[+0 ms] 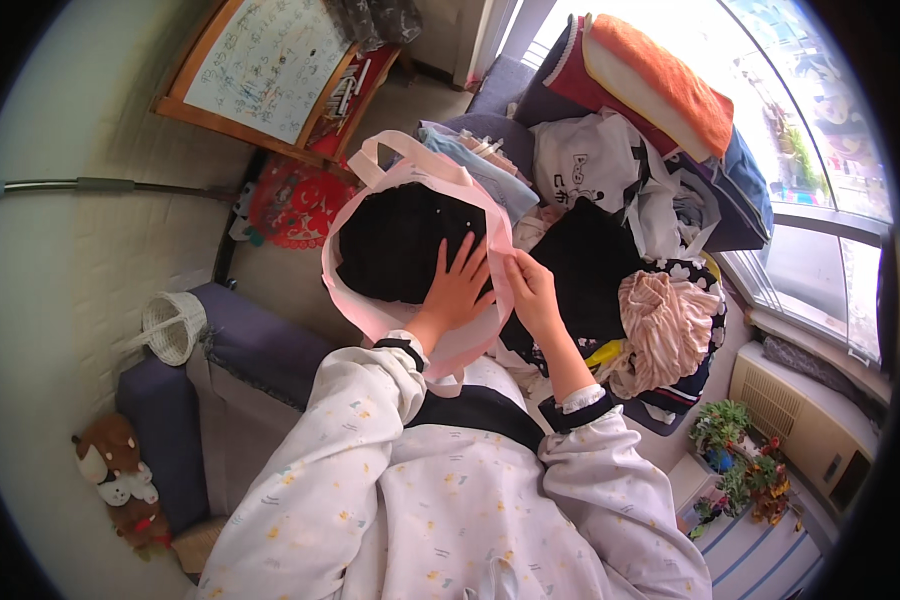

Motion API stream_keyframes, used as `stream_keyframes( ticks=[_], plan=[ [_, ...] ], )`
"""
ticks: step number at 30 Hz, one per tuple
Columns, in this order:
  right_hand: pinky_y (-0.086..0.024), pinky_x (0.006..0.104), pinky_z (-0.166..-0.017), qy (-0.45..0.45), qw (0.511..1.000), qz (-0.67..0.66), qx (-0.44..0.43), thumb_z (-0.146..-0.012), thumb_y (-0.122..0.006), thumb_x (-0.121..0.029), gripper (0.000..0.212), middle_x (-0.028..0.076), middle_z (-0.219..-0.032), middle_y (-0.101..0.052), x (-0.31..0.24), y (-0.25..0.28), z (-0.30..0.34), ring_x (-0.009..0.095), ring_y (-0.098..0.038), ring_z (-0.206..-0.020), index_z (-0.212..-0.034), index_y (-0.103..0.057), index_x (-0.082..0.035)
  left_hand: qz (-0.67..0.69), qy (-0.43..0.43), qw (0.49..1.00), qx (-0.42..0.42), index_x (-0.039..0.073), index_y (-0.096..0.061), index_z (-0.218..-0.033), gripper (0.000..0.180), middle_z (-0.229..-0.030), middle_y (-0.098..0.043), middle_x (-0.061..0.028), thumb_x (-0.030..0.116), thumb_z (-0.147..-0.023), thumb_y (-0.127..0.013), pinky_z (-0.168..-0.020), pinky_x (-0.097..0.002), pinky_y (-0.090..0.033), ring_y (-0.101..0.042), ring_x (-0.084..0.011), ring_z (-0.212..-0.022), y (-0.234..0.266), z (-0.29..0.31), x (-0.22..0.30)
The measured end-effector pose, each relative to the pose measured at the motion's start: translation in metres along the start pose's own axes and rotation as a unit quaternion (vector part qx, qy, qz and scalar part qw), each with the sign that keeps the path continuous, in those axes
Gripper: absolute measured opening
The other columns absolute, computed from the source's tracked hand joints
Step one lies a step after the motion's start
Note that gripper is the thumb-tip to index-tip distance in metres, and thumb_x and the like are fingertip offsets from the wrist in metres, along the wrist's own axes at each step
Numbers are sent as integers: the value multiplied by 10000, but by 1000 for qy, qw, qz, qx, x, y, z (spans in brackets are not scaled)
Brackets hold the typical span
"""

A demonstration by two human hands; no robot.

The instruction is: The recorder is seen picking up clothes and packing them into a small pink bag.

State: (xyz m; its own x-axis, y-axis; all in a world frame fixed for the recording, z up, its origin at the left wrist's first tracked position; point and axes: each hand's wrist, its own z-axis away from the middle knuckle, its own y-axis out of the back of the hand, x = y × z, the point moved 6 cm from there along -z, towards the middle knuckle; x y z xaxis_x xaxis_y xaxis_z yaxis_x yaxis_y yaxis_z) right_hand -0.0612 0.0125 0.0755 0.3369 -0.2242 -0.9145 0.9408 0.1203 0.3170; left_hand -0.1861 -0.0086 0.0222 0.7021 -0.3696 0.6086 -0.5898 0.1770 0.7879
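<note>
A pink cloth tote bag [340,300] stands upright before me with its mouth wide and its handles loose. Black clothing [395,240] fills the inside. My left hand [457,288] lies flat on that clothing, fingers spread, near the bag's right wall. At the right rim, my right hand [532,290] pinches the bag's edge between thumb and fingers. Just right of the bag, a heap holds a black garment [585,270] and a crumpled pink striped garment [665,325].
Behind the heap are a white printed bag [585,160] and folded towels [660,85]. A whiteboard easel [260,75] stands far left. A white wicker basket [173,328] rests on the purple sofa [260,325]. Potted plants [735,450] are at the lower right.
</note>
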Motion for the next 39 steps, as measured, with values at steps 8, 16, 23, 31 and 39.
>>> stream_keyframes(
  ticks=[8,16,23,31,39],
  plan=[
    [-472,327,-624,13,998,41,-41,-933,-522,-193,250,196,-803,-637,-26,-7,8,254,-635,-697,-1084,-598,-9,-198,-55,971,-123,129,-384,-1377,751,-1475,-265,-120,421,-742,-660,-1084,-612,-125,-137,-317,-1409,-20,15,-2],
    [-469,272,-784,44,991,-58,108,-1002,-367,-339,410,83,-1152,-609,-4,79,14,163,-589,-948,-1187,-566,-31,-230,57,948,-212,85,-379,-1375,733,-1458,-320,-134,418,-774,-635,-989,-494,-344,-392,-318,-1271,70,31,10],
    [-497,315,-768,-119,941,199,246,-920,-545,-265,290,95,-1034,-652,142,195,55,200,-623,-877,-1106,-591,-48,-138,16,896,-421,77,-614,-1006,542,-1021,-627,-113,550,-740,-629,-888,-421,-391,-567,-293,-1012,134,64,21],
    [-426,431,-959,-248,885,394,12,-708,-736,-236,487,154,-1270,-501,224,151,102,352,-477,-1164,-1144,-584,-80,-194,-39,934,-297,85,-637,-793,139,-855,-651,-57,218,-768,-668,-775,-377,-414,-612,-222,-858,126,79,27],
    [-358,404,-1006,73,879,465,-74,-600,-780,-150,613,110,-1300,-471,162,67,104,293,-436,-1220,-1162,-539,-100,-142,17,950,-278,64,-622,-954,211,-921,-654,-85,134,-755,-626,-835,-392,-415,-608,-242,-910,137,77,31]
  ],
)
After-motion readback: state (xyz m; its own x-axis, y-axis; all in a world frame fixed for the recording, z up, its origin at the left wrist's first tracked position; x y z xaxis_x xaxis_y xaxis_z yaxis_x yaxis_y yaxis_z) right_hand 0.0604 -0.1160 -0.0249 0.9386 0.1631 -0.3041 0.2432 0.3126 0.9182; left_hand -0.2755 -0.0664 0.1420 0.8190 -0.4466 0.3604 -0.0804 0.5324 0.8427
